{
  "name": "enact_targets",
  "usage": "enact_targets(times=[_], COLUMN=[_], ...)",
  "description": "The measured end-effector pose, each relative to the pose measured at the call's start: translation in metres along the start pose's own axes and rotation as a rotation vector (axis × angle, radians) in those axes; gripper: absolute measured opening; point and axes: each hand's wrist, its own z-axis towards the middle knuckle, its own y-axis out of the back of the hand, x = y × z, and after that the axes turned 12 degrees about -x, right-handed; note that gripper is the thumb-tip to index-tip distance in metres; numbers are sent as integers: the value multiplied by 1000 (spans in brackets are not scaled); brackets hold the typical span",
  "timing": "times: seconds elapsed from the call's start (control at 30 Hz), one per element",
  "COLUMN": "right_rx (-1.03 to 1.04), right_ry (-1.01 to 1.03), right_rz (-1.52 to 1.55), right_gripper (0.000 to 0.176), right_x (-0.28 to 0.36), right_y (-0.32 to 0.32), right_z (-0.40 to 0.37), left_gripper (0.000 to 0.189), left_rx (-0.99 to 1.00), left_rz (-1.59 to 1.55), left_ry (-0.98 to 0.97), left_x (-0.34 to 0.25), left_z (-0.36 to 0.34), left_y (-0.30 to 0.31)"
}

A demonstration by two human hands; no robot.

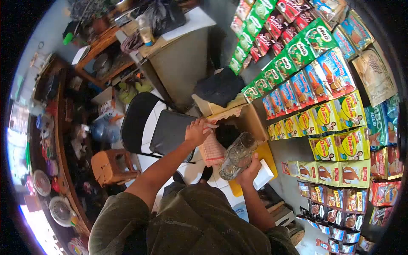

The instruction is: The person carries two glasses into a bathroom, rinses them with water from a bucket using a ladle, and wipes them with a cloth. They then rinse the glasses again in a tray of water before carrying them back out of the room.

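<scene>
My right hand (pixel 250 172) is wrapped round a tall, clear, patterned glass (pixel 237 157), held tilted in front of my body. Between the fingers of my left hand (pixel 199 133) is a red-and-white checked cloth (pixel 211 149), which hangs down to the left of the glass. Behind both hands stands an open cardboard box (pixel 250 121) with a torn edge and a dark inside. A white box-like thing (pixel 264 174) shows just right of my right hand, over a yellow surface (pixel 268 159).
A black folding chair (pixel 172 131) and a brown plastic stool (pixel 112 165) stand to the left. Dark cloth (pixel 221 87) lies behind the box. Strips of drink sachets (pixel 325 114) hang along the right wall. Wooden shelves (pixel 63 127) packed with goods line the left side.
</scene>
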Motion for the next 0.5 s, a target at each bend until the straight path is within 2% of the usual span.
enact_targets(times=[0.03, 0.07, 0.13, 0.17, 0.23, 0.27, 0.33, 0.37, 0.43, 0.47, 0.5], right_rx=[2, -23, -46, -63, -104, -119, -188, -210, -251, -271, -259], right_ry=[11, 28, -76, -57, -20, -3, -45, -21, -37, -22, 4], right_rz=[10, 17, 106, 111, 152, 159, 209, 227, 404, 419, 432], right_gripper=[43, 43, 39, 39, 35, 35, 34, 34, 32, 32, 32], right_x=[-5, -9, 26, 26, 25, 26, 36, 39, 42, 43, 45], right_y=[1, 4, -15, -17, -23, -26, -39, -47, -59, -66, -74], right_z=[2, 1, -17, -18, -24, -29, -41, -46, -61, -67, -73], left_gripper=[46, 46, 37, 37, 27, 27, 26, 26, 21, 23, 23], left_rx=[84, 82, 288, 282, 153, 146, -309, -320, 171, 104, 114], left_rz=[136, 127, 159, 151, 152, 146, 72, 61, -356, -665, -666], left_ry=[-22, -50, -12, -36, -201, -223, -524, -558, -109, -203, -224], left_x=[3, 6, 16, 19, 27, 32, 38, 39, 32, 33, 36], left_z=[9, 18, 32, 36, 36, 34, 36, 41, 45, 46, 50], left_y=[-3, -5, -4, -3, 3, 7, 23, 33, 74, 90, 102])
